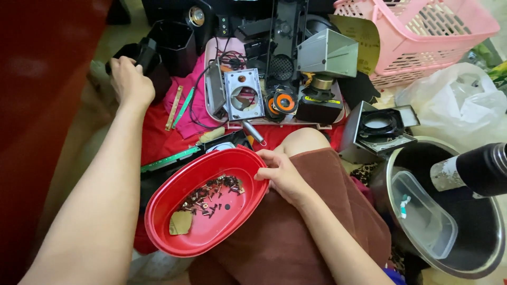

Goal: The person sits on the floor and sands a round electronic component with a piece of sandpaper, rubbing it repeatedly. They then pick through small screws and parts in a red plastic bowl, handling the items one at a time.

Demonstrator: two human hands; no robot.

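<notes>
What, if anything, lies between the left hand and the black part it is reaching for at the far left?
Nothing visible: the left hand already rests against the black part. The right hand holds the red bowl by its rim.

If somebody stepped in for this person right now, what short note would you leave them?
Left hand: stretched out, gripping a black part at the far left of the pile.
Right hand: holding the rim of the red oval bowl resting on the lap.
Done: small screws already lie in the bowl; opened speaker housings lie ahead.
Left: the black part is not yet brought close.
</notes>
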